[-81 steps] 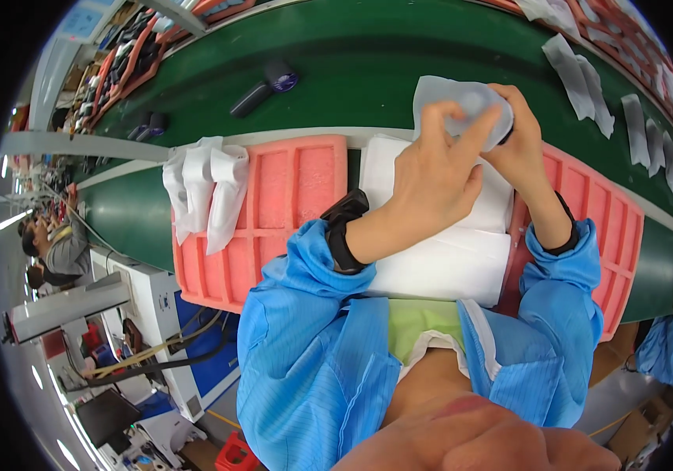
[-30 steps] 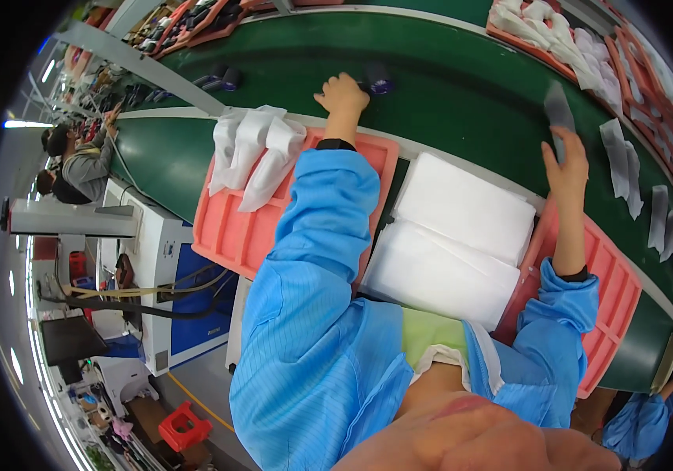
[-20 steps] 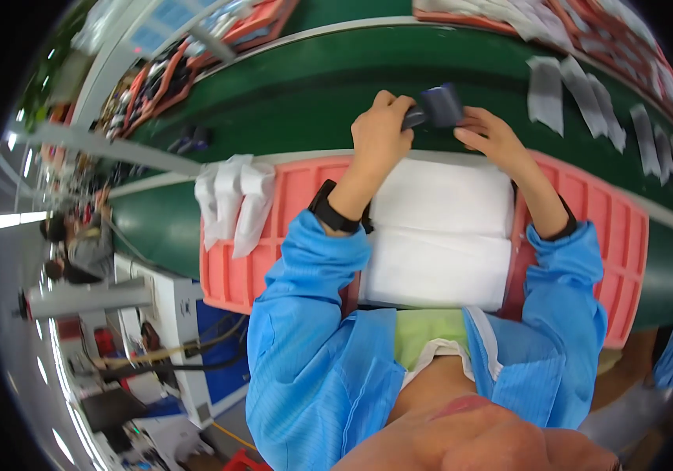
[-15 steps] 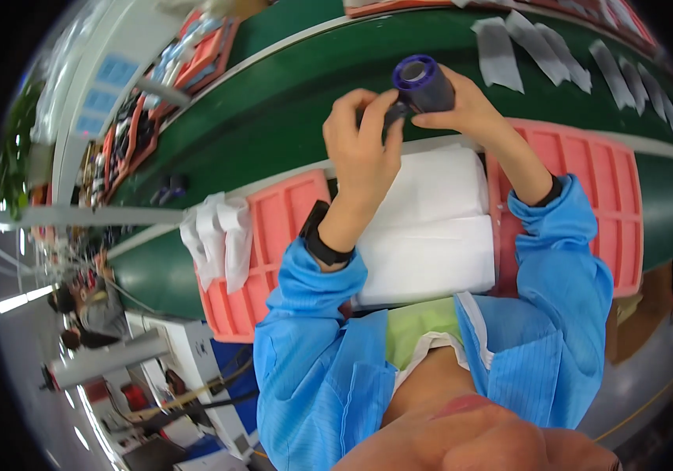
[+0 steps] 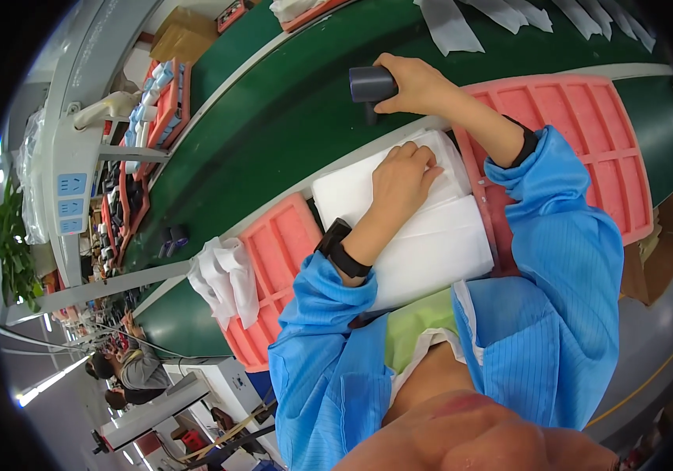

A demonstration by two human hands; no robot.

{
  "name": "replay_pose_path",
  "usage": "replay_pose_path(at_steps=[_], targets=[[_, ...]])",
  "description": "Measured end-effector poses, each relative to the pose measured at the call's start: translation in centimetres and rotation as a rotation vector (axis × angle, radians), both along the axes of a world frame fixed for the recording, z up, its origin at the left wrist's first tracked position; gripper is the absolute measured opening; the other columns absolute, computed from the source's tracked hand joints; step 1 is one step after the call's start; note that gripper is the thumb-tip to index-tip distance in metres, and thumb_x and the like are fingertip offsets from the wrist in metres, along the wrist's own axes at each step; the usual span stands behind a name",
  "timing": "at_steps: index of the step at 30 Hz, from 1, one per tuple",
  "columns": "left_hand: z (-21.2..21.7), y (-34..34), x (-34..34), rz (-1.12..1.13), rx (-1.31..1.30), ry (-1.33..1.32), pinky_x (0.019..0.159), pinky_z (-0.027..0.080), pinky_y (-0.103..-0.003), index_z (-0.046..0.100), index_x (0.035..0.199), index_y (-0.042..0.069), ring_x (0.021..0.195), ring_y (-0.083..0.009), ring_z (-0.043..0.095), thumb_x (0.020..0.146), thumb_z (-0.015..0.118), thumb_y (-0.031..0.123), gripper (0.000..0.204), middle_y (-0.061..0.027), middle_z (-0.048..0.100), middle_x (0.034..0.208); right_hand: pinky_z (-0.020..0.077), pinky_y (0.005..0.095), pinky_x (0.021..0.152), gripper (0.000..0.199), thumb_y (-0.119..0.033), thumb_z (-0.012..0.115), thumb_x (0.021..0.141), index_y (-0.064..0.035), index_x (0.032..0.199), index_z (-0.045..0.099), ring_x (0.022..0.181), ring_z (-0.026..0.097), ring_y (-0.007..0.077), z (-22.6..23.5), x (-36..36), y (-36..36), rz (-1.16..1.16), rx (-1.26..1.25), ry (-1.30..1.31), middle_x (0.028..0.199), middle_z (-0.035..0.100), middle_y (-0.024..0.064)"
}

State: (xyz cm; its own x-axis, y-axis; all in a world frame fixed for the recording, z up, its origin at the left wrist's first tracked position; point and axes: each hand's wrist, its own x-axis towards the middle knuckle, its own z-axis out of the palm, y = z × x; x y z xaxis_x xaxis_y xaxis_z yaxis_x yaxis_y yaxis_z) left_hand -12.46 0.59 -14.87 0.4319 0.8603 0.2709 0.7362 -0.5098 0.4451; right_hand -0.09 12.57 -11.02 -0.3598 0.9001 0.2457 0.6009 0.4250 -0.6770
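Note:
My right hand (image 5: 411,85) grips a small dark grey hair dryer (image 5: 372,83) over the green bench. Its barrel lies sideways, and the short handle points down toward me. My left hand (image 5: 403,180) is over the stack of white wrapping sheets (image 5: 438,247) in front of me. Its fingers are loosely bent, their tips at the upper part of the stack, and no sheet is visibly lifted. Part of the stack is hidden under that hand and forearm.
Pink compartment trays flank the stack, one at left (image 5: 281,243) and one at right (image 5: 564,149). White sleeves (image 5: 223,279) drape over the left tray. More white pieces (image 5: 450,27) lie across the green bench (image 5: 274,118). Dark parts (image 5: 171,238) sit farther left; a person (image 5: 136,365) is beyond.
My left hand has let go of the hair dryer and come down to the white sheets. My right hand has turned the dryer sideways and moved it a little left. The view has shifted.

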Motion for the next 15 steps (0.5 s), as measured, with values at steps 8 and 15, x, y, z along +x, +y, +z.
replay_pose_path(at_steps=[8,15], targets=[[-0.4,1.0,-3.5,0.023,-0.289,-0.666,0.057,0.045,-0.025,0.063,0.086,0.005,0.064,-0.0126,0.057,0.08,0.072,0.009,0.012,-0.002,0.062,0.077,0.05,0.0354,0.079,0.051,-0.015,0.077,0.061,-0.0025,0.106,0.057,0.086,0.063,0.0311,-0.3,0.5,1.2,0.039,0.002,-0.026,0.096,0.064,0.0162],[3.2,1.4,-6.5,0.149,-0.505,-0.937,0.054,0.038,-0.017,0.062,0.087,0.0,0.061,-0.0018,0.05,0.086,0.068,0.008,0.009,0.0015,0.058,0.076,0.0491,0.0293,0.079,0.051,-0.012,0.074,0.062,-0.0028,0.11,0.058,0.083,0.062,0.0222,0.3,-0.1,0.3,0.139,0.086,0.202,0.094,0.064,0.0128]])
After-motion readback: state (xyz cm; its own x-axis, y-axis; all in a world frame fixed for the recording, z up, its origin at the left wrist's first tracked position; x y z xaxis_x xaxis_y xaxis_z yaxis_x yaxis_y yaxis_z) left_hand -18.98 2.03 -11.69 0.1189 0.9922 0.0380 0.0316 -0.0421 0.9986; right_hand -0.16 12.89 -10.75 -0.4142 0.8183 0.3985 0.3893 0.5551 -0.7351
